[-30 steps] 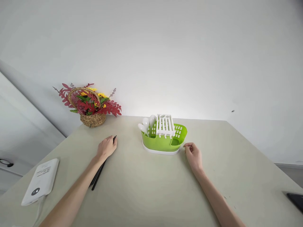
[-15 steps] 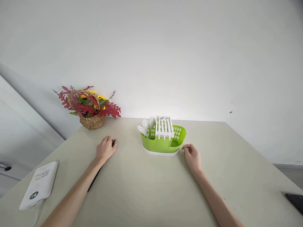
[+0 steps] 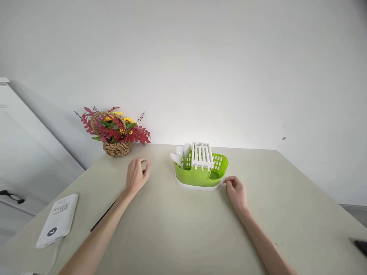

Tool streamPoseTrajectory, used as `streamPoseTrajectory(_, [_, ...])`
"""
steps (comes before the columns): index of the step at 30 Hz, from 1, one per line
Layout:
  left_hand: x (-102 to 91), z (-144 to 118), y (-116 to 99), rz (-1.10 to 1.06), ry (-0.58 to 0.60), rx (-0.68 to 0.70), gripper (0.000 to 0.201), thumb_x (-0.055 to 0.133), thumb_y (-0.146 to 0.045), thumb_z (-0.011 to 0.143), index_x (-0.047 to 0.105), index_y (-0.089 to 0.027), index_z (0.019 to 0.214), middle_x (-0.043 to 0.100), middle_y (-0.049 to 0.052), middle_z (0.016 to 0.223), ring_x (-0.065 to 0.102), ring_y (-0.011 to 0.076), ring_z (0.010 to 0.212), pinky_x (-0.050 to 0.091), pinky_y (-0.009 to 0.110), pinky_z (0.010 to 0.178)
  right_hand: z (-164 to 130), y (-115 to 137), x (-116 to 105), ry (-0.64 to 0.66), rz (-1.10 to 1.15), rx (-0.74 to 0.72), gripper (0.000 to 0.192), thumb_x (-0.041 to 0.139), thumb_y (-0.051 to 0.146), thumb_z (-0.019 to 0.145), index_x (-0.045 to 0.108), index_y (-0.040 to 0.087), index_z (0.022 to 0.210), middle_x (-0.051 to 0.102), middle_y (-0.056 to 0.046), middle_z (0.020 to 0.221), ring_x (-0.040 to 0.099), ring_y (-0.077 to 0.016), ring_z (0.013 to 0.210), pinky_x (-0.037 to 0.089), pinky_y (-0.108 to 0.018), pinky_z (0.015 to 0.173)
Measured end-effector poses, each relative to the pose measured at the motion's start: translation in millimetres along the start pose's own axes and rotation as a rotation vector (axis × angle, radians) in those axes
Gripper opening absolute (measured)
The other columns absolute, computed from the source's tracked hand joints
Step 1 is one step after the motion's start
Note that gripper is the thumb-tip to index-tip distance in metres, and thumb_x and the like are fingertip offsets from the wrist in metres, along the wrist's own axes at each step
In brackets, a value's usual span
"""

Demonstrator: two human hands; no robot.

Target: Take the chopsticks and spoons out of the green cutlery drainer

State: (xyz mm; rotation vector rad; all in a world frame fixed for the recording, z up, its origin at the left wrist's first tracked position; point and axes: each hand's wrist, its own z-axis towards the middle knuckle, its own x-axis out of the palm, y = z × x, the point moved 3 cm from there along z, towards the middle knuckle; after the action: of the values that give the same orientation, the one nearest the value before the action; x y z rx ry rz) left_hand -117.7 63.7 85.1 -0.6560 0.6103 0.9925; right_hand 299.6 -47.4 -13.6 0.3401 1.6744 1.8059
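Observation:
My left hand (image 3: 137, 175) is on the table left of the basket, palm down, its thumb apart from the fingers. A thin black stick-like thing (image 3: 103, 216) runs along the table under this hand and wrist. Its dark far end shows beside the thumb; the middle is hidden. My right hand (image 3: 235, 191) rests on the table with its fingers curled in, just right of the basket, nothing visible in them. Between the hands stands a green plastic basket (image 3: 195, 176) on a white base. Several white spoons (image 3: 179, 152) lean in its left side, and a white slotted rack (image 3: 202, 154) sits across its top.
A wicker basket (image 3: 118, 149) of red and yellow artificial flowers stands at the back left near the wall. A white power bank (image 3: 59, 219) with a cable lies at the left front. A dark object (image 3: 361, 245) lies at the right edge. A white cabinet (image 3: 28, 145) stands left of the table.
The left hand has loosened from the black stick-like thing and spread its thumb; the stick now lies at a flatter slant. The view has shifted slightly left. My right hand stays beside the green basket.

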Motion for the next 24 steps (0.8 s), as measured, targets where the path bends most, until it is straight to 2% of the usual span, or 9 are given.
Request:
streamPoseTrajectory(4, [-0.4, 25, -44, -0.275, -0.07, -0.016, 0.031, 0.057, -0.043, 0.099, 0.05, -0.022, 0.121, 0.062, 0.014, 0.124, 0.06, 0.0292, 0.121, 0.045, 0.044, 0.109, 1, -1, 1, 0.008, 0.002, -0.002, 0.022, 0.055, 0.041, 0.077, 0.066, 0.023, 0.081, 0.071, -0.002, 0.077, 0.056, -0.0188, 0.062, 0.042, -0.031, 0.064])
streamPoseTrajectory(9, [8.0, 55, -104, -0.456, -0.017, 0.048, 0.053, 0.074, -0.047, 0.088, 0.05, -0.024, 0.13, 0.061, 0.013, 0.134, 0.057, 0.0303, 0.13, 0.044, 0.045, 0.112, 1, 1, 1, 0.011, 0.006, 0.001, 0.022, 0.055, 0.041, 0.078, 0.066, 0.023, 0.082, 0.069, -0.001, 0.073, 0.057, -0.0192, 0.063, 0.042, -0.031, 0.064])
streamPoseTrajectory(13, [20.6, 74, -134, -0.35, 0.091, 0.051, 0.068, 0.082, -0.053, 0.08, 0.052, -0.024, 0.133, 0.062, 0.016, 0.137, 0.058, 0.0356, 0.13, 0.046, 0.047, 0.108, 1, 3, 2, 0.014, 0.006, -0.001, 0.022, 0.055, 0.042, 0.078, 0.066, 0.023, 0.08, 0.07, -0.002, 0.075, 0.057, -0.0194, 0.062, 0.043, -0.032, 0.065])
streamPoseTrajectory(17, [28.2, 89, -150, -0.123, 0.153, 0.058, 0.066, 0.082, -0.054, 0.079, 0.058, -0.021, 0.131, 0.069, 0.019, 0.125, 0.063, 0.0406, 0.119, 0.048, 0.049, 0.098, 3, 4, 2, 0.019, 0.017, -0.004, 0.022, 0.055, 0.043, 0.079, 0.065, 0.023, 0.081, 0.072, -0.003, 0.079, 0.058, -0.0192, 0.063, 0.044, -0.032, 0.066])
streamPoseTrajectory(24, [28.4, 101, -166, 0.042, 0.284, 0.025, 0.053, 0.075, -0.045, 0.083, 0.065, -0.026, 0.131, 0.074, 0.009, 0.118, 0.067, 0.033, 0.112, 0.047, 0.044, 0.096, 5, 3, 4, 0.041, 0.013, -0.009, 0.02, 0.055, 0.04, 0.078, 0.065, 0.024, 0.082, 0.073, -0.003, 0.08, 0.061, -0.0203, 0.066, 0.045, -0.031, 0.066])
